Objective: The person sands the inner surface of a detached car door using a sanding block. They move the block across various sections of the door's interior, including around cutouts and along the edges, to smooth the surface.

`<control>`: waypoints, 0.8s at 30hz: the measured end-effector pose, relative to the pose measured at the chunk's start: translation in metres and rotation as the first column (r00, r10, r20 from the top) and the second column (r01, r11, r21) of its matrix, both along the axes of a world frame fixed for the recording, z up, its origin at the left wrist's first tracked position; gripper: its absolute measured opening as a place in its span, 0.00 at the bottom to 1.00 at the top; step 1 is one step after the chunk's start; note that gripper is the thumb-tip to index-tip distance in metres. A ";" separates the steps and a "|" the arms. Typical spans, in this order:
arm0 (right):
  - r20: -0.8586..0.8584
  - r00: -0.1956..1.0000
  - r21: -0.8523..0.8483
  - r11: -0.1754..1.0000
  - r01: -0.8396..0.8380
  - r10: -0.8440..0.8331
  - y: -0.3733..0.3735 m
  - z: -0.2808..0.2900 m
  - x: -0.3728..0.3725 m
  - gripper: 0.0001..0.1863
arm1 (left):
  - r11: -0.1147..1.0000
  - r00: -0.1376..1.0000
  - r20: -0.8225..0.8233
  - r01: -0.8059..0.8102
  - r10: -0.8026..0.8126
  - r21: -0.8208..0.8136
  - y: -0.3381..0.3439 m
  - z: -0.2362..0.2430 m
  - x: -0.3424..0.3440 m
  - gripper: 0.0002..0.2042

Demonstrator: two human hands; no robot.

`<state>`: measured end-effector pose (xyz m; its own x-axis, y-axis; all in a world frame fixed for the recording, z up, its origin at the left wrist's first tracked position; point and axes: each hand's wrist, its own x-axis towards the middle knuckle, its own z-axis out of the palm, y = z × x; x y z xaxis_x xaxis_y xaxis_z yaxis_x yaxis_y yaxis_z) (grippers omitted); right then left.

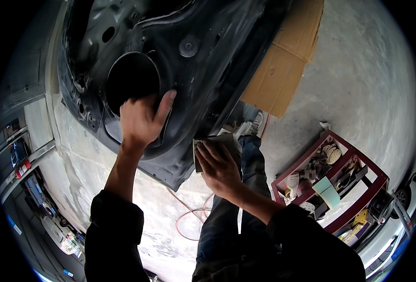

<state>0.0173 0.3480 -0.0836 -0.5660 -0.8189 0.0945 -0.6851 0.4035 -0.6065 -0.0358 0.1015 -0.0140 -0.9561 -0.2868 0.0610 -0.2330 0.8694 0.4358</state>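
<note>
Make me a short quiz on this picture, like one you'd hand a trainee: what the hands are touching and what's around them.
1. True or false: the fingers of the left hand reach into the large round hole in the dark panel.
2. What is the right hand resting on?
A) a glass bottle
B) a flat grey piece
C) a hammer
3. Fill the gap: on the dark red rack at the person's right lies a pale ____ sheet.

Key: 1 true; 2 B; 3 green.
</note>
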 end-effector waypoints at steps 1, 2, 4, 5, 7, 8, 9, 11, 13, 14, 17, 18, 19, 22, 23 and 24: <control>0.017 0.997 -0.026 0.996 -0.080 0.081 0.003 0.004 -0.007 0.22 | 1.000 1.000 0.024 0.005 -0.005 -0.007 -0.004 -0.002 0.002 0.26; 0.032 0.986 -0.054 0.986 -0.160 0.162 0.009 0.005 -0.020 0.21 | 1.000 0.999 0.048 -0.003 0.004 -0.017 -0.005 0.000 0.005 0.26; 0.036 0.992 -0.101 0.988 -0.119 0.123 0.022 0.013 -0.063 0.17 | 0.999 0.997 0.075 -0.025 0.027 -0.031 -0.005 0.000 0.004 0.26; -0.090 0.990 -0.096 0.989 -0.114 0.106 0.028 0.020 -0.094 0.17 | 0.999 0.998 0.049 -0.033 0.034 -0.005 -0.001 0.004 0.002 0.28; -0.275 0.961 -0.126 0.989 -0.080 0.042 0.028 0.035 -0.159 0.18 | 0.997 0.998 0.048 -0.036 0.039 -0.064 -0.002 0.001 0.004 0.29; -0.342 0.940 -0.154 0.987 -0.047 -0.008 0.022 0.037 -0.185 0.18 | 0.995 0.998 0.044 -0.035 0.039 -0.091 -0.004 0.001 0.003 0.29; -0.352 0.935 -0.117 0.990 -0.080 0.034 0.014 0.030 -0.200 0.18 | 0.994 0.997 0.063 -0.048 0.054 -0.095 -0.004 0.001 0.003 0.30; -0.373 0.920 -0.048 0.987 -0.151 0.122 -0.002 0.020 -0.216 0.17 | 0.994 0.996 0.067 -0.055 0.061 -0.094 -0.006 0.006 0.005 0.30; -0.311 0.946 0.051 0.995 -0.083 0.095 0.005 -0.013 -0.199 0.15 | 0.997 0.996 0.078 -0.044 0.049 -0.060 -0.003 -0.001 -0.003 0.31; -0.278 0.958 0.096 0.994 -0.048 0.074 0.006 -0.026 -0.191 0.14 | 0.998 0.998 0.053 -0.034 0.037 -0.048 -0.001 -0.003 -0.008 0.31; -0.251 0.953 0.008 0.985 -0.171 0.167 -0.008 -0.021 -0.120 0.13 | 0.997 0.995 0.078 -0.062 0.066 -0.049 -0.004 0.000 0.003 0.32; -0.242 0.945 0.010 0.975 -0.223 0.219 -0.014 -0.031 -0.099 0.13 | 0.995 0.992 0.096 -0.070 0.077 -0.073 -0.005 0.004 0.006 0.32; -0.218 0.938 -0.042 0.958 -0.283 0.268 -0.016 -0.031 -0.077 0.12 | 0.994 0.991 0.108 -0.071 0.080 -0.080 -0.003 0.006 0.005 0.33; -0.209 0.921 -0.039 0.938 -0.344 0.329 -0.014 -0.027 -0.076 0.14 | 0.993 0.995 0.071 -0.056 0.063 -0.100 -0.004 -0.002 0.002 0.33; -0.250 0.880 -0.036 0.904 -0.426 0.405 -0.007 -0.033 -0.089 0.15 | 0.994 0.997 0.055 -0.046 0.052 -0.099 -0.004 -0.004 0.005 0.34; -0.283 0.831 -0.022 0.863 -0.504 0.478 -0.004 -0.038 -0.109 0.17 | 0.993 0.997 0.049 -0.052 0.058 -0.105 -0.006 -0.003 0.007 0.34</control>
